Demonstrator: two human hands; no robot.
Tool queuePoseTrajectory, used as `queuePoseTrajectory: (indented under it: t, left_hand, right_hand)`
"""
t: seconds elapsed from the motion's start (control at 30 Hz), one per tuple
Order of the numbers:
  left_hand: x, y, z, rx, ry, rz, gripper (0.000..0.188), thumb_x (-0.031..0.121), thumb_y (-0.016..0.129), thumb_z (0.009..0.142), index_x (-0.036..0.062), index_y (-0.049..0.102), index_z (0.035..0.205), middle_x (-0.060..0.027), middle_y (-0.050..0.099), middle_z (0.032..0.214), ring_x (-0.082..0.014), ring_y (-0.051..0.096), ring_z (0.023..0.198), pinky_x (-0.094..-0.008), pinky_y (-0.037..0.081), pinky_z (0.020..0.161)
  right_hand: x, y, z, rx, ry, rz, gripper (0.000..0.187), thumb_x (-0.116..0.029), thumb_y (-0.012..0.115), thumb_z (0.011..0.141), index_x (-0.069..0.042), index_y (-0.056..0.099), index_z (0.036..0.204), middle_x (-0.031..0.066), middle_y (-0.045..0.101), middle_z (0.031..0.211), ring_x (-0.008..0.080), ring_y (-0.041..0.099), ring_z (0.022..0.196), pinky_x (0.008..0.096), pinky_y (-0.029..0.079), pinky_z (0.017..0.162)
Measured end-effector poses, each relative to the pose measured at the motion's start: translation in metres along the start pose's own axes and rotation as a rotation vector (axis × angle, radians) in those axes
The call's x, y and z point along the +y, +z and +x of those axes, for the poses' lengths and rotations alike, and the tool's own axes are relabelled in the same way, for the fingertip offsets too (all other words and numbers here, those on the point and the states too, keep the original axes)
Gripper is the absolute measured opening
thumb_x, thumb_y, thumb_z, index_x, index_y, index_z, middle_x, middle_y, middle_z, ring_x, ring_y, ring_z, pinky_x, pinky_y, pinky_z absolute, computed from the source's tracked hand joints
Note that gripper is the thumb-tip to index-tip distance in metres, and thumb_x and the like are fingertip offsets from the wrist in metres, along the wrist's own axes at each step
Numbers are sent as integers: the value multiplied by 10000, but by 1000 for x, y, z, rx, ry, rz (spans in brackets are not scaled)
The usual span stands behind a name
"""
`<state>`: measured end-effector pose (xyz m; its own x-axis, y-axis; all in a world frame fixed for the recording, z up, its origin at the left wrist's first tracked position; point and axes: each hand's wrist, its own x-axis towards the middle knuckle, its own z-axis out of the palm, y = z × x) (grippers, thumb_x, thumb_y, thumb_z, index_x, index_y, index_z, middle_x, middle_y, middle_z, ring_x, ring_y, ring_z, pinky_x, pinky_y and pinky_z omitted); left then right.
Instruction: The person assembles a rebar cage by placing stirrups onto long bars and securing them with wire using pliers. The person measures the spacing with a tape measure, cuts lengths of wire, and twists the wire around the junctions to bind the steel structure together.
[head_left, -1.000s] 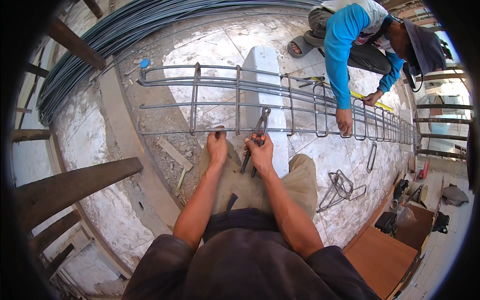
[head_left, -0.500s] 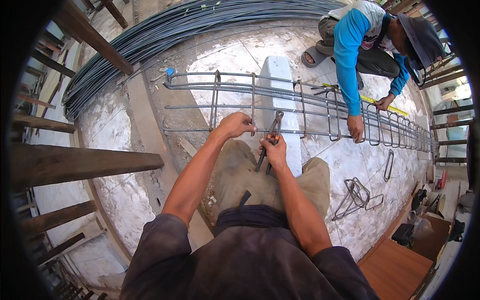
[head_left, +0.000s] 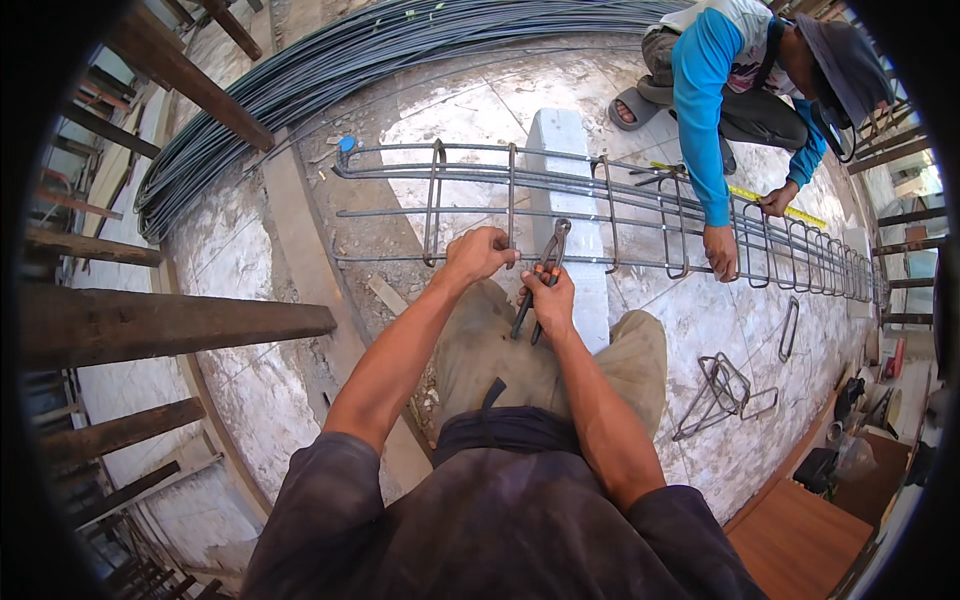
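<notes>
A long rebar cage [head_left: 480, 213] of straight ribbed bars and bent stirrups stretches across in front of me toward the right. My left hand [head_left: 480, 254] is at its near bar, beside the foot of a brown stirrup [head_left: 512, 195]. Its fingertips are pinched together, and whatever lies between them is too small to see. Pincers [head_left: 549, 262] with black and orange handles sit in my right hand [head_left: 549, 303], jaws pointing up and away near the same bar. Under the cage, between my knees, runs a pale block-like beam [head_left: 563, 140].
A co-worker in blue sleeves [head_left: 703, 110] crouches at far right, hands on the cage beside a yellow tape measure [head_left: 765, 199]. Loose stirrups [head_left: 722, 385] lie right of my knee. Bundled rebar [head_left: 300, 75] curves behind. Timber posts [head_left: 170, 328] jut in from the left.
My left fingers have curled in more tightly near the stirrup's foot. The pincers stay in my right hand, nearly unmoved. The whole view has shifted slightly.
</notes>
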<state>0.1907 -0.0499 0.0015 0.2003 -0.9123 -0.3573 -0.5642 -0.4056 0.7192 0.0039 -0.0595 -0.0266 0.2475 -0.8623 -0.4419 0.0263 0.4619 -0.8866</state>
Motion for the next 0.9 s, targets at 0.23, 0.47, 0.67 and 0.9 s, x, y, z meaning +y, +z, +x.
queuePoseTrajectory:
  t: [0.23,0.47,0.67,0.9]
  left_hand:
    - [-5,3,-4,21,-61,-32,367,444,774,815,103,778,951,-88,771,956,-261,720,941,-416,525,840]
    - [-6,5,-3,52,-22,-16,386,445,771,809,89,769,959,-116,757,963,-290,715,948,-430,525,841]
    - [-6,6,-6,67,-7,9,399,450,770,814,86,763,980,-132,761,981,-296,714,954,-429,526,830]
    - [-7,4,0,18,-21,15,427,452,774,833,68,755,1017,-123,765,982,-279,714,937,-410,523,841]
  right_hand:
    - [0,-4,-14,74,-30,161,242,-18,722,893,-51,513,1011,55,596,825,182,645,640,350,602,559]
    - [-2,3,-16,-23,0,44,232,-24,712,900,-56,504,998,55,591,806,176,633,630,336,582,549]
    - [7,-24,-89,-85,193,77,218,-31,715,898,-50,532,1016,59,606,807,174,632,625,336,569,553]
    - [-89,-98,-133,-50,63,-336,228,-61,711,900,-30,533,1038,55,621,815,177,684,642,311,532,509]
